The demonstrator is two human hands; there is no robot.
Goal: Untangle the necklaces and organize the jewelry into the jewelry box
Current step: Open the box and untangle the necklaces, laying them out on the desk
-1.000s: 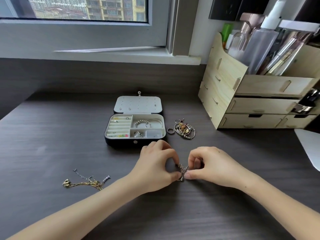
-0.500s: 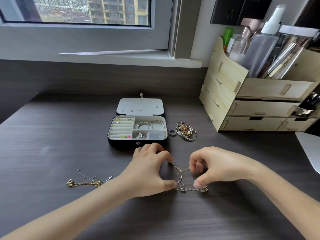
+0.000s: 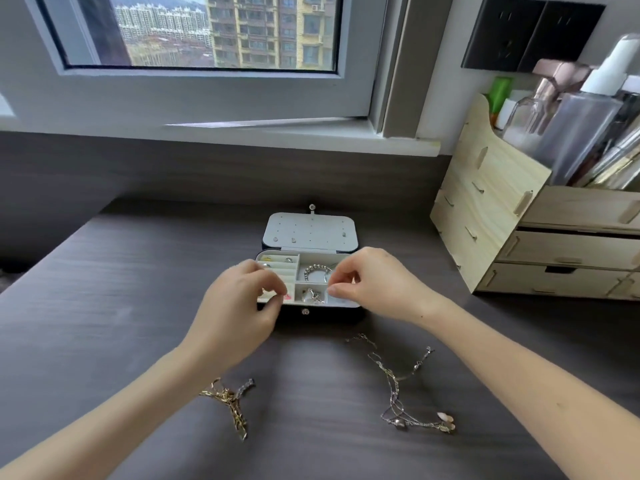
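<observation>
Both hands hover over the open jewelry box [image 3: 313, 315] on a dark desk [image 3: 104, 306]: left hand [image 3: 239, 306] and right hand [image 3: 377, 285] pinch fingertips together, contents unclear. Silver necklace [image 3: 401, 393] and gold chain [image 3: 230, 401] lie nearer. No legible writing.

Looks like a bedroom or dressing corner in a high-rise flat: dark wood-grain desk [image 3: 104, 306] pushed up under a window [image 3: 207, 32] facing apartment towers, a plywood drawer organizer [image 3: 519, 237] stuffed with cosmetic bottles [image 3: 581, 129], and black wall sockets [image 3: 530, 32] above it.
</observation>
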